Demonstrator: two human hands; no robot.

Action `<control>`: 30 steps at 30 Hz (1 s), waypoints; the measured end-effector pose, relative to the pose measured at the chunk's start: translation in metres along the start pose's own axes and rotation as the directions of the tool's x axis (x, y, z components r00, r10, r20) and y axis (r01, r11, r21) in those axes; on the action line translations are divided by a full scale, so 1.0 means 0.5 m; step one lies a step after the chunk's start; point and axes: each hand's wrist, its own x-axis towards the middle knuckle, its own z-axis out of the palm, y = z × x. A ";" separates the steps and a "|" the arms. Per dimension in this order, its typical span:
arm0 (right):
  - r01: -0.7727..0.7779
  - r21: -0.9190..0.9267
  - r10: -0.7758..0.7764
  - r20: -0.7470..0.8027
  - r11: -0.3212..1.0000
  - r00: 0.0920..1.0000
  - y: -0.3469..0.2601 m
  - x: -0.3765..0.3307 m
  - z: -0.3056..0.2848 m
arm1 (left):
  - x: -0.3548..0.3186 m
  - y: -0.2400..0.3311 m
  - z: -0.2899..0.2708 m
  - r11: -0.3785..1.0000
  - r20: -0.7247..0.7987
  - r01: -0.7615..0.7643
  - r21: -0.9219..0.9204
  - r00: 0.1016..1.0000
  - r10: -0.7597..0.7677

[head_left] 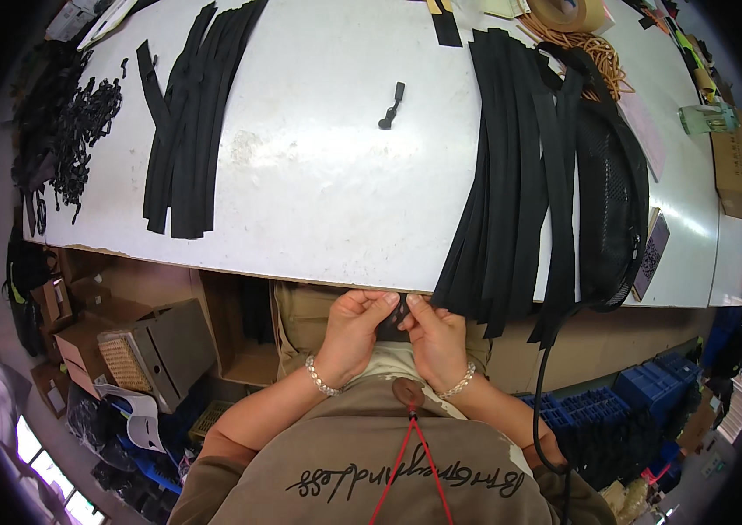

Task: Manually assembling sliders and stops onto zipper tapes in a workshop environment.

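In the head view, the person's left hand (355, 328) and right hand (435, 337) meet just below the near edge of the white table (318, 175), close to the body. Both hands have their fingers curled in and pinched on a small black piece (395, 318) held between them; the thumbs press on it from above, and its exact shape cannot be told because the fingers cover most of it. Each wrist wears a beaded bracelet. On the table just right of the hands, a thick bundle of black straps (511, 175) hangs over the near edge, with a black mesh piece (612, 201) lying beside it. Farther left lies a second, smaller stack of black strips (187, 122), and beyond that a heap of small black parts (78, 122). A single black zipper pull (391, 105) rests alone mid-table, well apart from the hands. Cardboard boxes (135, 341) stand below the table at left.
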 end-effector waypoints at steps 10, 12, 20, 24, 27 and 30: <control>-0.097 -0.119 0.132 0.341 0.988 0.931 -0.049 -0.041 -0.008 | -0.059 0.082 0.009 0.937 0.099 -0.034 0.347 0.995 -0.001; 0.048 -0.175 0.026 0.395 0.983 0.918 -0.070 -0.059 0.009 | -0.081 0.109 0.026 0.905 0.202 -0.164 0.391 0.975 0.090; 0.624 -0.228 -0.405 0.588 0.747 0.700 -0.124 -0.103 0.059 | -0.120 0.163 0.063 0.589 0.458 -0.621 0.517 0.782 0.423; 0.833 -0.202 -0.531 0.688 0.515 0.495 -0.137 -0.102 0.064 | -0.122 0.173 0.065 0.411 0.591 -0.783 0.467 0.621 0.514; 0.864 -0.204 -0.541 0.707 0.461 0.455 -0.140 -0.109 0.066 | -0.122 0.177 0.064 0.305 0.650 -0.847 0.435 0.530 0.544; 0.867 -0.194 -0.549 0.705 0.459 0.449 -0.141 -0.109 0.068 | -0.119 0.177 0.066 0.256 0.666 -0.873 0.416 0.484 0.568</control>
